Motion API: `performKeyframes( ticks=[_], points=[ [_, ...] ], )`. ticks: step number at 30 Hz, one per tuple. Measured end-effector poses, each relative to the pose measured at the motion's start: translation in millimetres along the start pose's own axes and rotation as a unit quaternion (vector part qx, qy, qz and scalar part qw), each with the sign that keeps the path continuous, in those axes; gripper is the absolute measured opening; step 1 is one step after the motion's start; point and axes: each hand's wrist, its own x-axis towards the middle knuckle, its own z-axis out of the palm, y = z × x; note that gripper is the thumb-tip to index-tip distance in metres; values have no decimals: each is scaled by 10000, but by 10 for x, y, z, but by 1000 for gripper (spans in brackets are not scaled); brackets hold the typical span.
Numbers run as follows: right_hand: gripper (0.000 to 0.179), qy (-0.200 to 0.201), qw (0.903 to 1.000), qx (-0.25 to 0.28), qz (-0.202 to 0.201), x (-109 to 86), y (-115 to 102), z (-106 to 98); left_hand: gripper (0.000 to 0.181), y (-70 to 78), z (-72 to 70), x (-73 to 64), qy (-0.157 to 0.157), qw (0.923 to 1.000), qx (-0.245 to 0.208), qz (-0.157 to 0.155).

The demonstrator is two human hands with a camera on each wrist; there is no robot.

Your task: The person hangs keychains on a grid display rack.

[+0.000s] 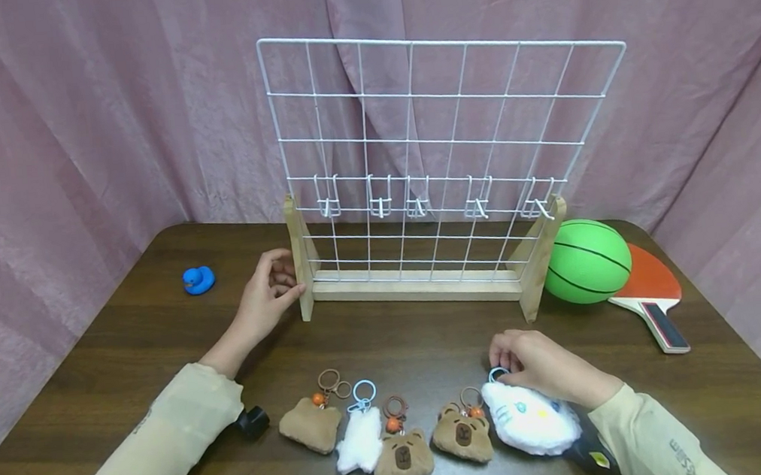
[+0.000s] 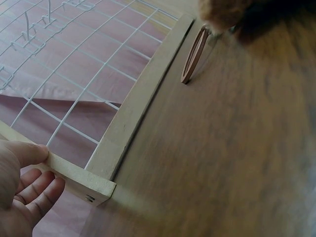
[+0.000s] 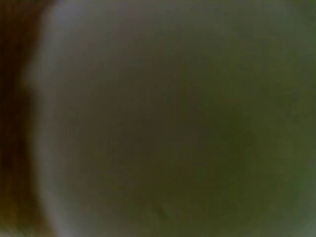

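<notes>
My left hand [image 1: 264,293] is beside the left wooden leg of a white wire grid display rack [image 1: 418,281]. In the left wrist view, the thumb of the left hand [image 2: 22,182] touches the edge of the wooden frame [image 2: 129,116], its other fingers loosely bent alongside. My right hand [image 1: 544,363] pinches the light-blue ring of a white plush cat-face keychain [image 1: 532,419], which lies on the table. To its left lie brown plush bear keychains [image 1: 462,434] [image 1: 403,458], a plain brown plush keychain [image 1: 311,425] and a white plush keychain [image 1: 361,441]. Blurred white fills most of the right wrist view.
Several white hooks [image 1: 381,206] hang in a row on the grid. A green ball [image 1: 586,261] sits against the rack's right leg, beside a red table tennis paddle [image 1: 649,282]. A blue rubber duck [image 1: 198,280] stands at the left. Pink curtains [image 1: 104,103] surround the table.
</notes>
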Motion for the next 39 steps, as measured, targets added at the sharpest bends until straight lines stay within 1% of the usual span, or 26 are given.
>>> performKeyframes(
  ticks=[5,11,16,20,25,29,32,39],
  points=[
    [20,-96,9998,160,97,3,-6,-9,56,-7,-6,-3,1,10000,-36,35],
    [19,-182,9996,227,-25,-23,-11,-40,57,-3,0,-5,-6,10000,-31,-7],
    [17,-269,9992,274,-100,-56,-19,-112,56,-17,10,-4,-18,10000,-49,-13],
    [18,-154,9993,311,-150,-74,-28,-175,56,-21,7,-6,-18,10000,-35,-11],
    [19,83,9990,278,-335,-102,-33,-257,57,-13,-8,-4,-19,10000,6,-26],
    [20,213,9990,225,-335,-137,-63,-344,57,-1,-12,-3,-12,10000,7,-43],
    [19,296,9986,283,-336,-172,-89,-415,57,10,-14,-8,-13,10000,6,-51],
    [19,580,9960,266,-626,-246,-121,-567,58,18,-14,-11,-55,10000,-32,-52]
  ],
)
